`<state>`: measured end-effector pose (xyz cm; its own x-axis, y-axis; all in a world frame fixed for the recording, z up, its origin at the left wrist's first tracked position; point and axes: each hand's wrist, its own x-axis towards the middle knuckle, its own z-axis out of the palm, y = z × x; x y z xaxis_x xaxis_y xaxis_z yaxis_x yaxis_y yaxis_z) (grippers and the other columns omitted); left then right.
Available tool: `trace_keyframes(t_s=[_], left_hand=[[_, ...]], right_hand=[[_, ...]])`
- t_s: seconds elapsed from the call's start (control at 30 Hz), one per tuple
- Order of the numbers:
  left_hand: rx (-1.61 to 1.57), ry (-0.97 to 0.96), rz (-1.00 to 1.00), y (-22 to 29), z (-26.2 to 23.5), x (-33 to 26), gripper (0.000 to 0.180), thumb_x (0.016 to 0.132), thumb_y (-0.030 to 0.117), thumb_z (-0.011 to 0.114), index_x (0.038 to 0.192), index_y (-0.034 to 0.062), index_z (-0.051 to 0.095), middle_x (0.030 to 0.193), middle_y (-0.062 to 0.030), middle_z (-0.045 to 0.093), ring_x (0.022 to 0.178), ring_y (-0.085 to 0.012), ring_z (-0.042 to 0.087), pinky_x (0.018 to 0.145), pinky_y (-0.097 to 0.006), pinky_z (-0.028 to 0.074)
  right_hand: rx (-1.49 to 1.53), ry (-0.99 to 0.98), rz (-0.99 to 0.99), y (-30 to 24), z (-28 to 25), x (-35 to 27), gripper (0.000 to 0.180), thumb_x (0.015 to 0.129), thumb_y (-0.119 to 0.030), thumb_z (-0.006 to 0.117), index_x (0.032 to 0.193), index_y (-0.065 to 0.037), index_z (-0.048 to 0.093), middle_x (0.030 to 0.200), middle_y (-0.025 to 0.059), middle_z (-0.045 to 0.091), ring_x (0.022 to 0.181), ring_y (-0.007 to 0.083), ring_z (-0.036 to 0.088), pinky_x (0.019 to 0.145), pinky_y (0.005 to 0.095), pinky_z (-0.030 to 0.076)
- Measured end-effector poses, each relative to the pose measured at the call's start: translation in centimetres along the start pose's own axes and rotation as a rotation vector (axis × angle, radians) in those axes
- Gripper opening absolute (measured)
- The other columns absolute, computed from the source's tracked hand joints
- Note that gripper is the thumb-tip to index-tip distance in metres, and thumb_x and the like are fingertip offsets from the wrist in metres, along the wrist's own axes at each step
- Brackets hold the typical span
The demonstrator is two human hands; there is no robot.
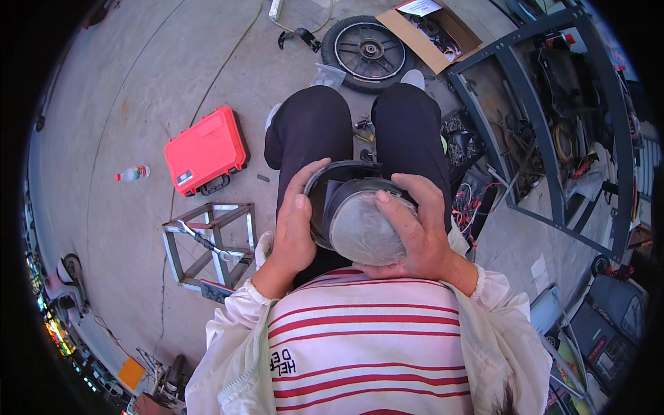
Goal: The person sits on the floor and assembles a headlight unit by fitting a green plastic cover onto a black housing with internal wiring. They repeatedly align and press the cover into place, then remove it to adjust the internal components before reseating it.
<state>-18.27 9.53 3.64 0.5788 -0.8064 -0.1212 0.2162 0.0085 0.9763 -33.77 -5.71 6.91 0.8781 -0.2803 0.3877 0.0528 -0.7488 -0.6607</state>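
Note:
I sit with black-trousered legs stretched forward and hold a round headlamp-like part [360, 225] over my lap. It has a black housing with a cloudy, domed clear lens facing up. My left hand [294, 228] grips the housing's left rim, thumb on its edge. My right hand [415, 228] wraps the right side, its fingers pressing on the lens.
A red tool case [204, 149] lies on the concrete floor to my left, a small metal frame stand [207, 249] nearer me, a plastic bottle [133, 173] farther left. Ahead lie a black wheel [368, 50] and an open cardboard box [432, 31]. A grey metal rack [553, 131] of parts stands at right.

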Motion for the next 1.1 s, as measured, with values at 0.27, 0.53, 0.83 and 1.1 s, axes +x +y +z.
trace_keyframes(t_s=[0.27,0.53,0.83,1.1], left_hand=[[-0.009,-0.056,0.012,0.9,0.3,0.1,0.057,0.106,0.037,0.027,0.143,-0.0057,0.038,0.135,-0.0202,0.053,0.125,-0.0248,0.052,0.109,-0.035,0.036],[-0.032,-0.086,0.012,1.1,0.1,0.1,0.06,0.106,0.041,0.028,0.143,-0.0051,0.038,0.135,-0.0204,0.054,0.124,-0.0248,0.054,0.108,-0.035,0.038],[-0.031,-0.108,0.015,1.5,0.2,0.1,0.061,0.106,0.042,0.029,0.143,-0.0055,0.038,0.134,-0.0201,0.055,0.124,-0.0247,0.054,0.108,-0.035,0.038],[0.017,-0.124,0.027,1.7,0.1,0.3,0.062,0.106,0.042,0.028,0.143,-0.0055,0.038,0.134,-0.0191,0.055,0.124,-0.0241,0.054,0.108,-0.035,0.038]], right_hand=[[-0.003,-0.045,0.017,-0.2,-0.4,0.8,0.097,0.058,-0.041,0.092,0.141,-0.012,0.05,0.13,0.0229,0.047,0.117,0.0411,0.048,0.101,0.0495,0.039],[-0.002,-0.047,0.012,-0.5,-0.5,1.2,0.096,0.059,-0.041,0.092,0.141,-0.012,0.051,0.13,0.0225,0.047,0.115,0.0409,0.049,0.1,0.0484,0.041],[-0.011,-0.05,0.023,-0.6,-0.4,1.0,0.096,0.059,-0.041,0.092,0.141,-0.012,0.052,0.13,0.0225,0.047,0.115,0.0407,0.049,0.1,0.0487,0.041],[-0.021,-0.06,0.052,-0.8,-0.2,1.0,0.099,0.057,-0.04,0.093,0.142,-0.012,0.05,0.131,0.022,0.046,0.116,0.0406,0.047,0.1,0.0491,0.039]])
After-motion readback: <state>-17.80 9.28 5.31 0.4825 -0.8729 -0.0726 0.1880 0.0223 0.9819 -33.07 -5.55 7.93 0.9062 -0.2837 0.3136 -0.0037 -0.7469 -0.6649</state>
